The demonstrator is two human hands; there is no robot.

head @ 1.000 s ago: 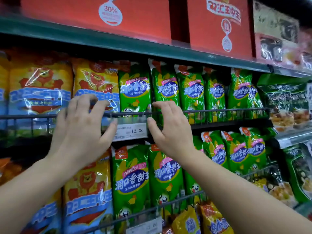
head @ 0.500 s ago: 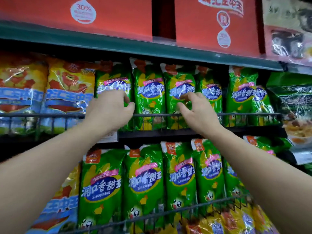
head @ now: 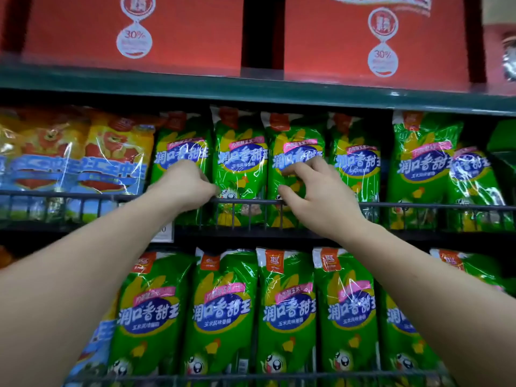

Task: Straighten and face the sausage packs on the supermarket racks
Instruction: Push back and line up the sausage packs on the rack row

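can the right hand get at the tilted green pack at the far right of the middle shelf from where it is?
Probably yes. The right hand is on a green pack further left, and the tilted pack stands exposed above the wire rail. Nothing blocks the way along the shelf front.

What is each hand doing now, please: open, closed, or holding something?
Left hand: closed on the leftmost green pack.
Right hand: fingers curled on the third green pack; grip cannot be told.

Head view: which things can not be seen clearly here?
- Price tag: head view, mostly hidden behind the left forearm.
- Left hand fingers: curled out of sight against a green pack, so the grip is unclear.
- Red boxes: tops cut off by the upper edge.
- Small print on packs: too blurred.
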